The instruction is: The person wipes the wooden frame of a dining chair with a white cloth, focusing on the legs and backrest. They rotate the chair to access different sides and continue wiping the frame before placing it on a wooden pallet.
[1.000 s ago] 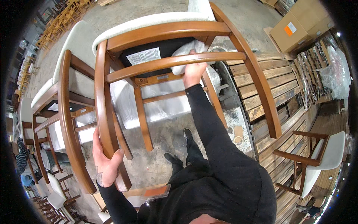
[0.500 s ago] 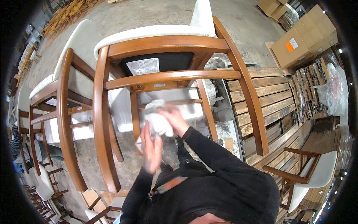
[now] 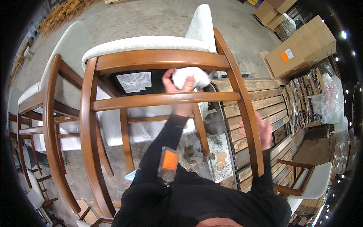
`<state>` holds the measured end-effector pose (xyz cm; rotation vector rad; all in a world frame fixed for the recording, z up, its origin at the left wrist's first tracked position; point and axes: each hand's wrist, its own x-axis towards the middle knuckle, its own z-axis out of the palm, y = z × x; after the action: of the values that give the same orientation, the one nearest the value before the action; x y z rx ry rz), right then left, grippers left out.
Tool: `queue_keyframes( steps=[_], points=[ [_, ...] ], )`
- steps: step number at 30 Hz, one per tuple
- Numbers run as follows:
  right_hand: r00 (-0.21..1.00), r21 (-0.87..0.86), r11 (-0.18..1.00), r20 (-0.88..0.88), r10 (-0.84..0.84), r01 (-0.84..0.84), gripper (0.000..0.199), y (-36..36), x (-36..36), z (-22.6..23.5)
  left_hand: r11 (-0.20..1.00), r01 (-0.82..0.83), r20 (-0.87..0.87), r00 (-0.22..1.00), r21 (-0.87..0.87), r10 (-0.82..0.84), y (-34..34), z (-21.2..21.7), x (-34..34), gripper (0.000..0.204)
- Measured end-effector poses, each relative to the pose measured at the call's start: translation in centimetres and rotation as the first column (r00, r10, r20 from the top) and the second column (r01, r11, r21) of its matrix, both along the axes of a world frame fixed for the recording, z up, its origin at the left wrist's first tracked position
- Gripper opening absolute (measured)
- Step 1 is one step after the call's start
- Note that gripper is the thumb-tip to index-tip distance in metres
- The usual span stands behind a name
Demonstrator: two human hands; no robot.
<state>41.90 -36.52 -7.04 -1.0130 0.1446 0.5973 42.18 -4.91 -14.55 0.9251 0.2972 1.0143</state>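
wiping under the chair, part done

chair [image 3: 159, 60] tipped over, filling mid frame, legs toward the lower edge. left hand [image 3: 177, 81] closed on a white cloth [image 3: 191, 76], pressed under the seat, upper centre. right hand [image 3: 263, 130] spread wide, beside the right leg [image 3: 245, 113]. rails and legs likely left to wipe.

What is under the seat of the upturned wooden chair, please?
On the seat's dark underside lies a white paper label. The left hand presses a white cloth beside it. The rest is covered by the chair rails and the hand.
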Motion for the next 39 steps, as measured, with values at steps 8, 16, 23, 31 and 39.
queue_keyframes(
  steps=[8, 16, 23, 31, 39],
  points=[
    [0.533, -0.85, 0.523, 0.411, 0.74, -0.07, 0.107, 5.7, 1.1, 7.6, 0.845, -0.189, -0.264, 0.896, 0.501, 0.357, -0.1, -3.0, 4.9, 0.063],
    [0.514, -0.843, 0.535, 0.437, 0.739, -0.052, 0.108, 5.9, -0.2, 7.3, 0.966, -0.12, -0.465, 0.858, 0.23, 0.217, 3.2, -5.2, -0.2, 0.06],
    [0.515, -0.866, 0.499, 0.419, 0.748, -0.022, 0.109, 5.8, 0.4, 6.6, 0.81, -0.293, -0.088, 0.918, 0.508, 0.388, -1.1, -4.7, 5.0, 0.061],
    [0.517, -0.842, 0.537, 0.435, 0.737, -0.058, 0.108, 5.6, 0.3, 6.8, 0.688, -0.022, -0.304, 0.887, 0.725, 0.348, 3.2, -6.1, 1.0, 0.059],
    [0.525, -0.843, 0.536, 0.435, 0.732, -0.049, 0.109, 5.7, 0.2, 6.7, 0.515, 0.408, -0.623, 0.692, 0.754, 0.364, 1.3, -0.9, 0.4, 0.066]
  ],
)
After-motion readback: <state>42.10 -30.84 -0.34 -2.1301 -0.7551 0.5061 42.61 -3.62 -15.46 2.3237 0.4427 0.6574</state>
